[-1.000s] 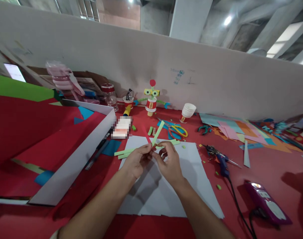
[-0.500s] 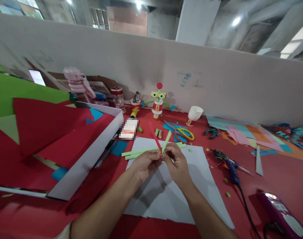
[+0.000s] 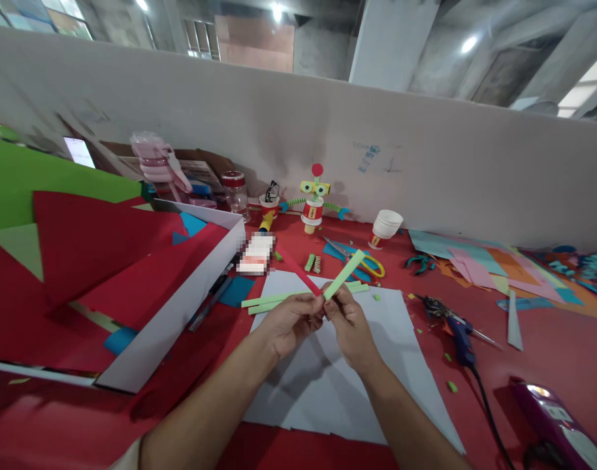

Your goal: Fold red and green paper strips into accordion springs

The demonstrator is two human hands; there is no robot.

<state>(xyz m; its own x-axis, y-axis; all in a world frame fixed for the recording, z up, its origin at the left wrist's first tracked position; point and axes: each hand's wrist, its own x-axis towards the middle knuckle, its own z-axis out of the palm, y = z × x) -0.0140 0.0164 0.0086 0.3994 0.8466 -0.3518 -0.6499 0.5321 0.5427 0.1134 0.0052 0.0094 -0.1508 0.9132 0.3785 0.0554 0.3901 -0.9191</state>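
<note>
My left hand [image 3: 294, 321] pinches the lower end of a red paper strip [image 3: 298, 274], which slants up to the left. Between the fingers of my right hand [image 3: 346, 323] is a light green paper strip [image 3: 345, 274], slanting up to the right. The two strips meet at my fingertips, where the fingers hide their ends. Under my hands lies a white sheet [image 3: 328, 391]. More light green strips [image 3: 264, 303] rest across its far edge. Just beyond are small folded green paper springs [image 3: 310, 262] and yellow-handled scissors [image 3: 371, 262] on blue paper.
A paper-cup robot figure [image 3: 312, 210] stands by the partition, with stacked paper cups [image 3: 385, 227] to its right. The glue gun [image 3: 460, 336] and its cord lie right of the sheet. At left is a white box [image 3: 181, 310] of coloured paper, beside a phone [image 3: 257, 253].
The strips have spread into a wider V: the red one leans further left, the green one further right, showing more of its face. My hands stay close together.
</note>
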